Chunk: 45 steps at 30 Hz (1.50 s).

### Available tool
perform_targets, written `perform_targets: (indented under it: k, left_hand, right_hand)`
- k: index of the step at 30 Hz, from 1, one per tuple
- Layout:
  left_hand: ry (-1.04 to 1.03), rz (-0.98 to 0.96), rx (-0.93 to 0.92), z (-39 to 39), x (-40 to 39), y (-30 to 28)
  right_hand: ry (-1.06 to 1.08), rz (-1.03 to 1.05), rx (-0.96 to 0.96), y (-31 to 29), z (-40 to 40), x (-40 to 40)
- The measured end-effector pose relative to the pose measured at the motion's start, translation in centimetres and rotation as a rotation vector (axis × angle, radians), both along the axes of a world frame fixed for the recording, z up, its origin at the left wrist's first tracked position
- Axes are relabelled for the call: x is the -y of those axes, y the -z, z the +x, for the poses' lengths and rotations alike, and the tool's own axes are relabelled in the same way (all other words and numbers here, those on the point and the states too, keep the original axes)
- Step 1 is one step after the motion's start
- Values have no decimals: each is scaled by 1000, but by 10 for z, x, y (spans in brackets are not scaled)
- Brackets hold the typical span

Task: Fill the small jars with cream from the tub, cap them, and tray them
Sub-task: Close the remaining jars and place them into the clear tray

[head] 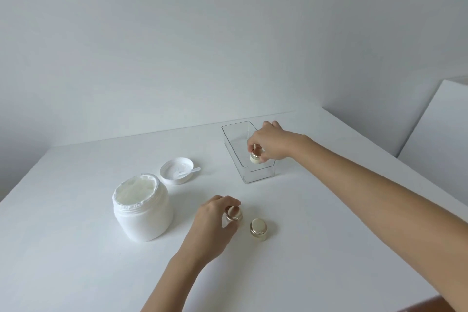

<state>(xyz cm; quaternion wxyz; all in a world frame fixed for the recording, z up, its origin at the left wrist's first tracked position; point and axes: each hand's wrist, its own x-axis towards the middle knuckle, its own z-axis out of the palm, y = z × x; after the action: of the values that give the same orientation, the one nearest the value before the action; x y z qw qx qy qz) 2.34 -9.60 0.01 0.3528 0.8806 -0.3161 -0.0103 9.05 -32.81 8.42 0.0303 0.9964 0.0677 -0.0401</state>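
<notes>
My right hand reaches into the clear plastic tray and holds a small gold-capped jar by its cap, near the tray's front end. Closer to me, my left hand grips a second gold-capped jar on the table. A third capped jar stands free just right of it. The big white cream tub stands open at the left, full of cream.
The tub's white lid lies upside down behind the tub, with a small white spatula resting in it. A white box stands at the far right. The white table meets the wall behind the tray.
</notes>
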Motion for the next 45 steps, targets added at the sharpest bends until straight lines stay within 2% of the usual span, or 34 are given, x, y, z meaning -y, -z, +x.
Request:
perform_targets:
  k: [8,15,18,21,23,26,29,31,37,45]
  left_hand:
    - [2,-49,4,1,-2,1]
    - [2,-55,-7,3,-2,1]
    - [14,-32,-2,5,-2,2]
    - [24,-14,-7,8,-4,2]
    - [9,-25,3,15,-6,-3]
    - [-40,-91,68,32,-4,-21]
    - [-63,-131,130,54,8,-48]
    - [-46,-130,165,69,20,-65]
    - [22,-4,104,110,61,-88]
    - [120,346,71,141,102,-84]
  right_hand:
    - [5,-155,-95,8,14,-10]
    - [11,-220,-101,14,11,-10]
    - [23,-128,-65,8,4,-10]
    - [32,-37,112,-3,-16,-15]
    - [26,111,166,-5,-39,-19]
    - [39,420,-19,-2,-83,-26]
    - [59,455,-215,16,-111,-35]
    - [60,434,-267,32,-120,-39]
    - [-112,467,-197,50,-127,-41]
    - [-43,514,-100,46,-139,-13]
